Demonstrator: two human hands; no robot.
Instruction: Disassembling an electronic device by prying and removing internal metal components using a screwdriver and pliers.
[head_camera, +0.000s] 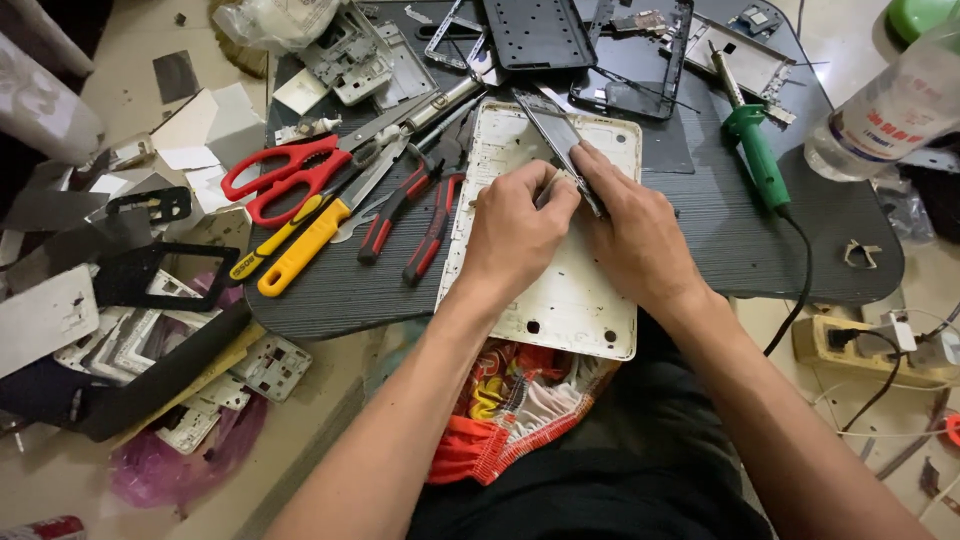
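Note:
A white tablet back cover (560, 290) lies face up on the dark board (720, 220) in front of me. My right hand (630, 225) holds a thin grey, screen-like panel (553, 130) that stands tilted on its edge over the cover. My left hand (515, 225) is closed beside it, fingertips pinched against the panel's lower end; a small tool may be in them, but I cannot tell. Both hands touch each other over the middle of the cover.
Red scissors (280, 175), a yellow utility knife (300, 245) and red-handled pliers (415, 215) lie left of the cover. A green soldering iron (755, 150) lies to the right, with a plastic bottle (885, 105) beyond. Dismantled frames (560, 35) crowd the back; more parts litter the floor at the left.

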